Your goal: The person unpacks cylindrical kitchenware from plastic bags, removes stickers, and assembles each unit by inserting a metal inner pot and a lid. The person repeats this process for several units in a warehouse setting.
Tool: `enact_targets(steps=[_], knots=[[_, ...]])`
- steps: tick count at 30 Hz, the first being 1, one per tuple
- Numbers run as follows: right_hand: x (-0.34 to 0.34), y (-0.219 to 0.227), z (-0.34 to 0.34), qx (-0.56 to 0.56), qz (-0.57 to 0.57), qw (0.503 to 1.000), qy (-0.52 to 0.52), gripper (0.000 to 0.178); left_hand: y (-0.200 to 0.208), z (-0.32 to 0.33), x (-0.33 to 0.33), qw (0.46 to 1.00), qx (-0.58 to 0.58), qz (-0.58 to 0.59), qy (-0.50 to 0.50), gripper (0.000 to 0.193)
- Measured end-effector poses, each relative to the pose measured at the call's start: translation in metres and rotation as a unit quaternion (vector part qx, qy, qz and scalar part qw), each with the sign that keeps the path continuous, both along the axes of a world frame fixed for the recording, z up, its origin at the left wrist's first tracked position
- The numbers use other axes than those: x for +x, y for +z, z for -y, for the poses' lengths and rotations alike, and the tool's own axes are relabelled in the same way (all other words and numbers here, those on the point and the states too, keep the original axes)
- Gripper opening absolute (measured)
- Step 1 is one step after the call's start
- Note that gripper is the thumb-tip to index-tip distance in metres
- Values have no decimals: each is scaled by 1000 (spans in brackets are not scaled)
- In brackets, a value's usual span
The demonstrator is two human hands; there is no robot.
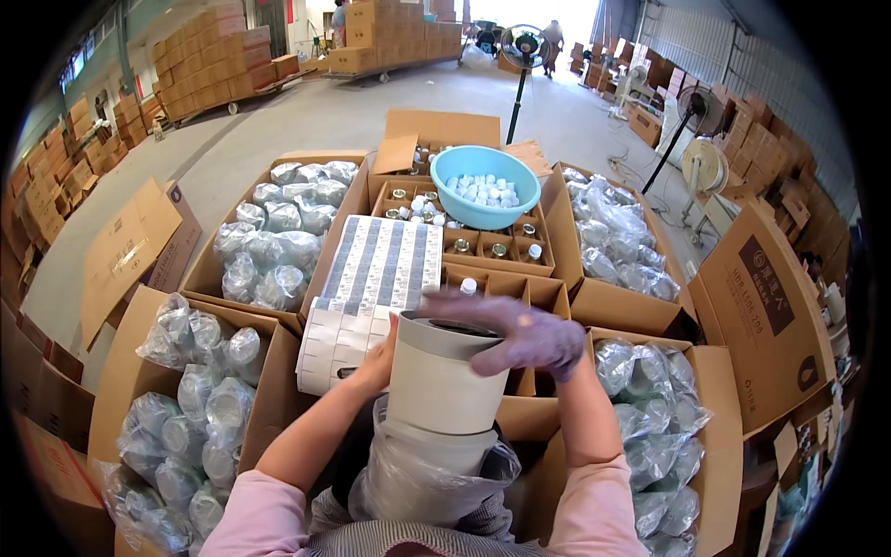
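Observation:
A large pale cylinder (pixel 444 390), grey inside its open top, stands upright before me. Clear plastic film (pixel 422 473) wraps its lower part. My left hand (pixel 379 362), bare, is closed against the cylinder's left side, its fingers partly hidden. My right hand (pixel 524 336), in a purple glove, lies over the top right, with the thumb on the near side and the fingers stretched across the opening; these are smeared by motion. Just left of the cylinder, printed label sheets (pixel 380 265) lie on a carton, above a roll of blank white labels (pixel 339 345).
A light-blue basin (pixel 450 200) of white caps sits on a divided carton of bottles (pixel 498 251). Open cartons of plastic-wrapped items stand at left (pixel 121 371) and right (pixel 719 408). Farther off are a black standing fan (pixel 516 102) and carton stacks on carts (pixel 209 60).

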State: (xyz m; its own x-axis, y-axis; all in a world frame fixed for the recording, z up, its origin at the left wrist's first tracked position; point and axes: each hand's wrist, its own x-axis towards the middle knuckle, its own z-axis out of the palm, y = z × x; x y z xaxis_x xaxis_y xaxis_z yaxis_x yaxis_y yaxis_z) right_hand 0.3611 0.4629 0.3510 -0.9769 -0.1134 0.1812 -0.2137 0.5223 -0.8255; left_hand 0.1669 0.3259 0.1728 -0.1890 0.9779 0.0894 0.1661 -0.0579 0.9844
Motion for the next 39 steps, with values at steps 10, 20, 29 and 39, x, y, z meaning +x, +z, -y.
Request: enact_targets(steps=[10, 20, 29, 39], knots=[[-3, -27, -1, 31, 19, 999, 30, 49, 140, 39, 54, 903, 277, -321, 69, 39], [-30, -27, 18, 247, -27, 969, 5, 31, 84, 19, 6, 955, 297, -14, 13, 12], [27, 55, 89, 235, 32, 970, -45, 59, 28, 26, 86, 972, 96, 207, -54, 43], [79, 94, 115, 172, -71, 978, 94, 44, 50, 68, 102, 972, 76, 131, -180, 43]])
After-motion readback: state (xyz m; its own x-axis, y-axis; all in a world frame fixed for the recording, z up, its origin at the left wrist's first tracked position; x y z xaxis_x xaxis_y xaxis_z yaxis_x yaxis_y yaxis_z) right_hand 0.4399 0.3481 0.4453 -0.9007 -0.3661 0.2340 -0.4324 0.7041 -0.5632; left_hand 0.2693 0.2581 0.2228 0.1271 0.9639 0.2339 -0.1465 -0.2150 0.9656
